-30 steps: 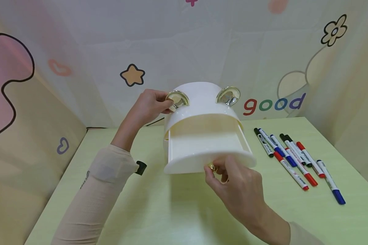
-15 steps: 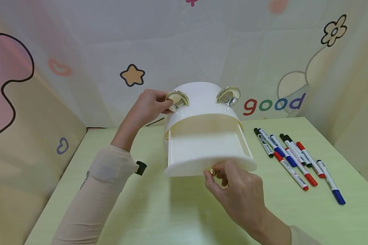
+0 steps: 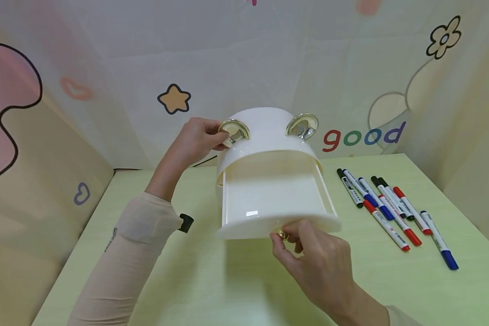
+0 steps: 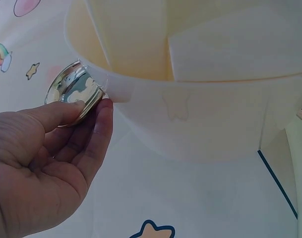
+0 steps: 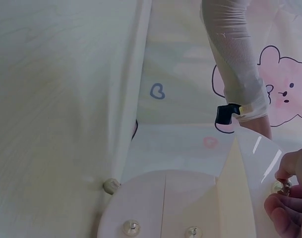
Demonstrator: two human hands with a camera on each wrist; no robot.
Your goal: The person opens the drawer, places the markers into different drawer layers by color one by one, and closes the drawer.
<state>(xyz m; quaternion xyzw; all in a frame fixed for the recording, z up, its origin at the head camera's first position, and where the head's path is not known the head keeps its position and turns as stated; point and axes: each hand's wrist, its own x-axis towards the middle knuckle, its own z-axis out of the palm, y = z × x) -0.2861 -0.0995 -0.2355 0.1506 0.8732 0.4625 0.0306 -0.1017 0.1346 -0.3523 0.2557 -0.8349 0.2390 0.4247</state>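
A white rounded storage box (image 3: 265, 127) with two gold, ear-shaped pieces on top stands at the back of the table. Its wide upper drawer (image 3: 275, 194) is pulled well out, and nothing lies inside. My left hand (image 3: 197, 140) pinches the left gold ear (image 4: 74, 91), thumb on its face and fingers behind. At the drawer's front, my right hand (image 3: 315, 258) pinches a round gold knob (image 3: 283, 235) between thumb and fingers. Below the drawer, in the right wrist view, two lower front panels each carry a knob (image 5: 131, 227).
Several red, blue and black marker pens (image 3: 385, 208) lie loosely on the pale green table (image 3: 179, 290), right of the box. A printed cloth backdrop (image 3: 126, 68) hangs close behind the box and along both sides.
The drawer has come slightly farther out toward me, with my right hand on its knob. My left hand keeps its hold on the ear. The head view has shifted a little.
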